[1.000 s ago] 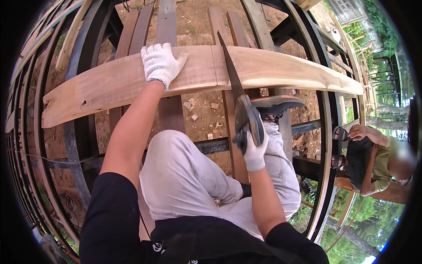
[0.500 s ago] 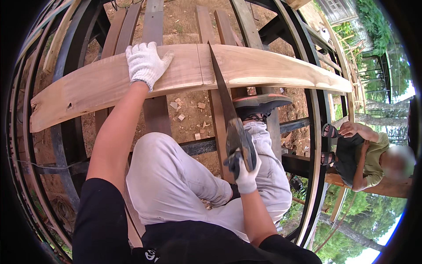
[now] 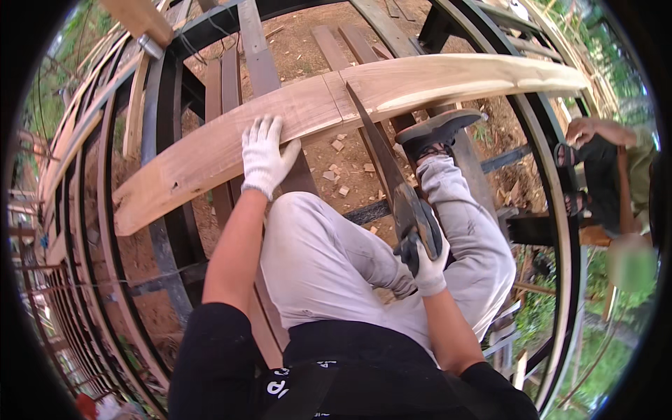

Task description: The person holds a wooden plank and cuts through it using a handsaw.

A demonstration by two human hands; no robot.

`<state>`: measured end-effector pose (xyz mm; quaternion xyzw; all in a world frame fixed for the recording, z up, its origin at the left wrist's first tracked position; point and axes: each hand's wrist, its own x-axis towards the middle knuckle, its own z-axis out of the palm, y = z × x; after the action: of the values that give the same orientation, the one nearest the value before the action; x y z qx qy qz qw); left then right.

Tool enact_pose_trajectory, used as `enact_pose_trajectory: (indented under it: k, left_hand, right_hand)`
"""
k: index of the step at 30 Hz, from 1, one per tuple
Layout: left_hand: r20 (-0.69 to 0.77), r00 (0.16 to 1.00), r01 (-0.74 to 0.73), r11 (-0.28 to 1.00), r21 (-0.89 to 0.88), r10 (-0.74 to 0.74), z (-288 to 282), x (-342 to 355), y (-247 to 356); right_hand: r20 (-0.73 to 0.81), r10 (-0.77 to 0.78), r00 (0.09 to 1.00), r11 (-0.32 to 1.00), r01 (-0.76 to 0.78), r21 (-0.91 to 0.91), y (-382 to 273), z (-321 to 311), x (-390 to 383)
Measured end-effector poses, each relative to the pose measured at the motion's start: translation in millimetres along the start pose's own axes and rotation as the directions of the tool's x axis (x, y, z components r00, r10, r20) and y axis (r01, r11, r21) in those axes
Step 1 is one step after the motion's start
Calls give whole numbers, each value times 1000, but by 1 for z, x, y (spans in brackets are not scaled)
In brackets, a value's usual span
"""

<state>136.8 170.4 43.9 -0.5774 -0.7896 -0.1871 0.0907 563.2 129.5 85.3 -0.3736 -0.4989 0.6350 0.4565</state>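
Observation:
A long pale wooden board (image 3: 178,161) lies across the frame and planks, with a thin dark line across its middle. My left hand (image 3: 268,155), in a white knit glove, rests on the board left of that line, fingers stretched out, thumb toward the near edge. My right hand (image 3: 427,259), also gloved, is closed round the dark handle of a handsaw (image 3: 381,154). The saw's long blade reaches up to the board just right of the line. My right shoe (image 3: 437,129) is just below the board's near edge, and my left knee is bent beside my left forearm.
Black beams (image 3: 533,147) and dark planks (image 3: 231,77) form an open frame over dirt scattered with wood offcuts. A co-worker (image 3: 609,182) in sandals sits at the right edge. A wooden post (image 3: 138,17) stands at upper left, with foliage beyond.
The view has shifted and turned, so the board now slants up to the right. My left hand sits lower on the board, nearer its near edge. My right hand still holds the saw.

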Motion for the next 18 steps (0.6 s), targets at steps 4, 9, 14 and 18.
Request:
enact_pose_trajectory:
  k: [4,9,14,18]
  left_hand:
    - [-200,972,101,988,-115,-123,-24,-91,-35]
    - [195,726,552,390,-737,-659,-46,-234,-110]
    - [340,731,674,547,-497,-592,-103,-199,27]
    - [383,804,594,637,-491,-455,-179,-203,58]
  right_hand:
    - [141,-68,988,959,104,-265,-11,-23,-64]
    - [351,-135,927,910,256,-327,7,15,-67]
    - [226,-43,973,996,60,-71,-1,-4,-83]
    - [188,-379,906,898,410,-161,53,-17,-41]
